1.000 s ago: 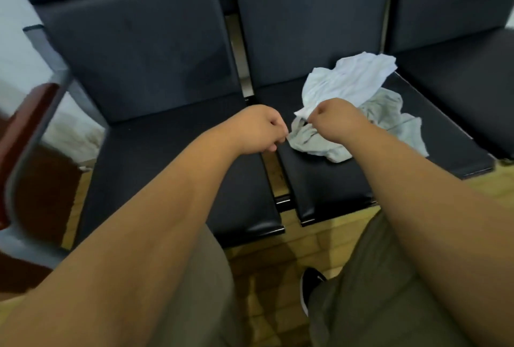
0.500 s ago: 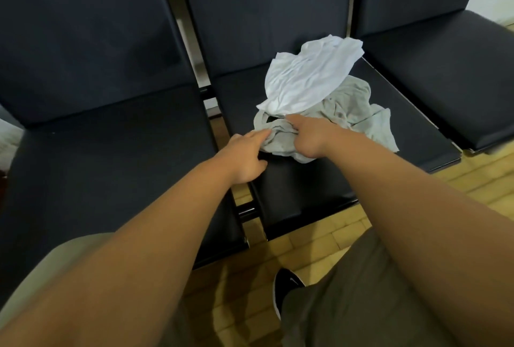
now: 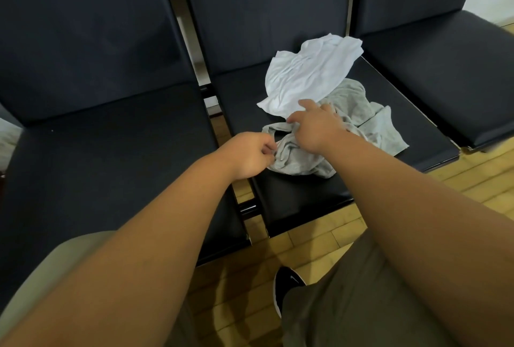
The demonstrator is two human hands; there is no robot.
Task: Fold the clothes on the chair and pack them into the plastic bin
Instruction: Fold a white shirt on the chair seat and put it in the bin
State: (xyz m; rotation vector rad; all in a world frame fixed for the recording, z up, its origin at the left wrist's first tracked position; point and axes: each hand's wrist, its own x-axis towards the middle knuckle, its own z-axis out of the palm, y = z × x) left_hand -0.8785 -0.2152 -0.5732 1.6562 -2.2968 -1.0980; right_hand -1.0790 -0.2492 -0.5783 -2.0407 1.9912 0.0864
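Two crumpled garments are lying on the seat of the middle chair (image 3: 300, 196). The white garment (image 3: 308, 76) is thin and finely wrinkled. It is lying toward the seat's back edge, its far end rising against the backrest near the back-right corner and its near end overlapping the other piece. The grey garment (image 3: 372, 126) is looking thicker and is bunching in soft ridges. It is spreading from mid-seat toward the right edge, with one flatter flap pointing at that edge and a rolled hem facing left. Its near bulge is sitting well back from the front edge. The left grip (image 3: 247, 156) is reaching in over the gap between the left chair (image 3: 105, 157) and the middle chair, back of the hand up. Its fingers are curling inward, and thumb and fingertips are pinching the grey garment's left fold. The right grip (image 3: 317, 126) is lying palm down on the grey garment. Its index finger is stretching forward to touch the white garment's near edge, and its thumb is pointing left along the rolled hem. The remaining fingers are hiding under the hand, so I cannot tell whether this grip is holding cloth or only pressing on it. The right chair (image 3: 445, 73) is standing beside the middle one. A black shoe (image 3: 286, 288) and olive shorts (image 3: 347, 305) are showing above the wooden floor (image 3: 314, 246).
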